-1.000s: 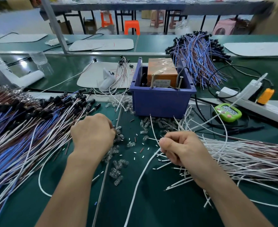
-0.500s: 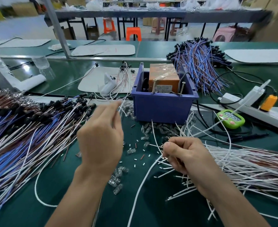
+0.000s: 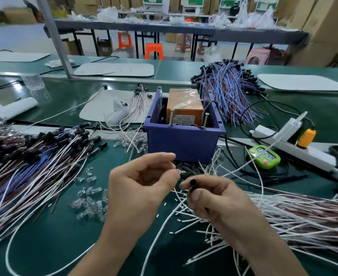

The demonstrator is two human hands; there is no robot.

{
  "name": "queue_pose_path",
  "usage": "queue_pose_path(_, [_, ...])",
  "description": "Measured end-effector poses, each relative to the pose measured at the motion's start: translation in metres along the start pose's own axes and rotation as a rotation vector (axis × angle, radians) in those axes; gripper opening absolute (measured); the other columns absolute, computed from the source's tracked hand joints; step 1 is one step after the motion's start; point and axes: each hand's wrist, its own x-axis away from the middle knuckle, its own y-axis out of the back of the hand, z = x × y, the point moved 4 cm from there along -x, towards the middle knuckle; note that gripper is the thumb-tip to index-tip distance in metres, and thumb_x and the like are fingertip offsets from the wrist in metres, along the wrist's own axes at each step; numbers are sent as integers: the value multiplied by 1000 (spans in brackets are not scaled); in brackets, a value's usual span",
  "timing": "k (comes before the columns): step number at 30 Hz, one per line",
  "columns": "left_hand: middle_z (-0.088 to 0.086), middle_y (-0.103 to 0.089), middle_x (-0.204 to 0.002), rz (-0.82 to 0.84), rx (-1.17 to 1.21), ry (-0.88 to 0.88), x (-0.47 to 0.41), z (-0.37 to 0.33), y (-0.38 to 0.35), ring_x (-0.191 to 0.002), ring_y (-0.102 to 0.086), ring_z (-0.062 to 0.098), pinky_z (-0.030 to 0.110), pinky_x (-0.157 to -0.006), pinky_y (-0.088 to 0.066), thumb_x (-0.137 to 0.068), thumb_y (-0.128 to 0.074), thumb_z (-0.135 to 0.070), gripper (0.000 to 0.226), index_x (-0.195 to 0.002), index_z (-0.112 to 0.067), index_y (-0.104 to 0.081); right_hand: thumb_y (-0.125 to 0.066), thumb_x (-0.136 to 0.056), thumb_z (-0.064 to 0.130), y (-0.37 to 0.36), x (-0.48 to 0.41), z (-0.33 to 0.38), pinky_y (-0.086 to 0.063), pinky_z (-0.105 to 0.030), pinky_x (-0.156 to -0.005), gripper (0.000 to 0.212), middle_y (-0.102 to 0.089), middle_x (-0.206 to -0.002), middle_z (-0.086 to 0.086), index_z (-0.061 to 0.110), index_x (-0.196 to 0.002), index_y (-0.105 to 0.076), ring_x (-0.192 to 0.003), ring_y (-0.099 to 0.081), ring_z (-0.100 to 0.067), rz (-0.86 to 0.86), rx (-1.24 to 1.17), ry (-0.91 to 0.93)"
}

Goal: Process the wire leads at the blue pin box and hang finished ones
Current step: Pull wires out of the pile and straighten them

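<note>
Black socket [image 3: 193,182], pinched between right fingers [image 3: 196,196]

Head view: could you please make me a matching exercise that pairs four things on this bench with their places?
Things:
1. blue pin box
2. green timer
3. black cap
4. loose clear bulbs

Places:
A. pinched in the right hand
B. lying left of the left hand
C. straight beyond both hands
D. beside the white power strip

Pairs: 1-C, 2-D, 3-A, 4-B.
</note>
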Motion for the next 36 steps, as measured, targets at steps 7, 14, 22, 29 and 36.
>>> queue_pose_path(7, [-1, -79, -83, 153, -42, -16, 1, -8, -7, -72, -74, 8, 13, -66, -54, -72, -83, 15, 37, -83, -20, -84, -71, -78, 3, 3, -1, 1, -37, -18, -52, 16, -60, -65, -8, 7, -91, -80, -56, -50, -12, 39, -110, -8])
queue_pose_path(14, [0, -78, -87, 187, 0, 17, -2, -8, -7, -77, -74, 9, 14, -69, -54, -70, -87, -1, 22, -80, -20, -85, -72, -75, -5, 4, -1, -1, -30, -23, -55, 23, -60, -65, -8, 7, -92, -80, -58, -41, -14, 39, -71, 18])
queue_pose_path(22, [-1, -80, -79, 176, 20, 61, 0, -13, -6, -73, -77, 12, 16, -68, -57, -72, -85, -14, 19, -86, -27, -85, -80, -67, 8, 4, 3, 4, -51, -19, -74, 25, -70, -76, -7, 13, -91, -83, -74, -65, -12, 123, -103, 39])
queue_pose_path(29, [-1, -79, -75, 225, 38, 25, 5, -20, -8, -67, -76, 9, 14, -63, -56, -63, -90, -19, 22, -83, -23, -83, -74, -67, 0, 5, 5, 8, -52, -19, -78, 27, -74, -76, -3, 17, -86, -83, -74, -67, -9, 160, -172, 68])
queue_pose_path(36, [-9, -79, -76, 294, -8, -77, 9, -26, -11, -67, -75, 4, 12, -64, -55, -66, -92, -14, 25, -85, -27, -83, -87, -69, 11, 3, 5, 10, -53, -20, -82, 23, -76, -81, 0, 18, -90, -83, -78, -69, -8, 234, -238, 83])
